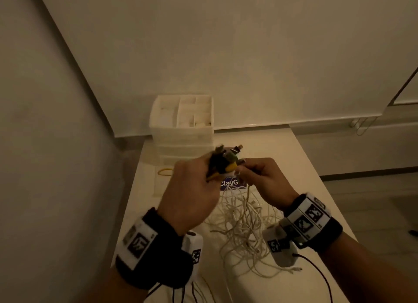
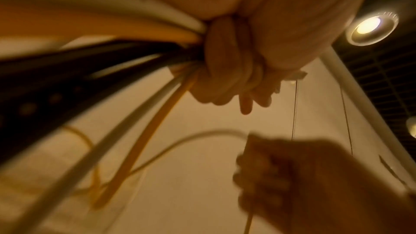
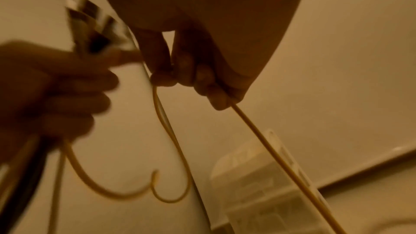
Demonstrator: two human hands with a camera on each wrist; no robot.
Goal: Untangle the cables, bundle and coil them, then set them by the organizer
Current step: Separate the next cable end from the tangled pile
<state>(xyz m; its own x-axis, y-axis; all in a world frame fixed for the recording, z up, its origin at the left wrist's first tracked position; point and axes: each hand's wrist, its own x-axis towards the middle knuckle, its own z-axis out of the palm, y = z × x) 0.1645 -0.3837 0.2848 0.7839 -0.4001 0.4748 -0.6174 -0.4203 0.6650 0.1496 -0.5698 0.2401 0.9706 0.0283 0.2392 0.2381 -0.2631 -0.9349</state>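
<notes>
cables (image 1: 243, 221) mostly hang tangled below both hands. left hand (image 1: 192, 189) grips the gathered plug ends (image 1: 224, 160); right hand (image 1: 264, 180) pinches one strand just beside it. untangling looks barely begun (coiling untouched); organizer (image 1: 183, 121) waits beyond the knuckles.

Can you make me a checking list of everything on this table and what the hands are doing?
Surface: pale table, dimly lit.
Job's things: white drawer organizer at the far left corner; tangled cables heaped between the wrists.
Clutter: yellow rubber band; purple label.
Hands: left hand grips a bunch of cable ends; right hand pinches one thin cable.
Cables: black wrist-camera leads trail toward the person.
Surroundings: bare walls, ceiling lamp.
</notes>
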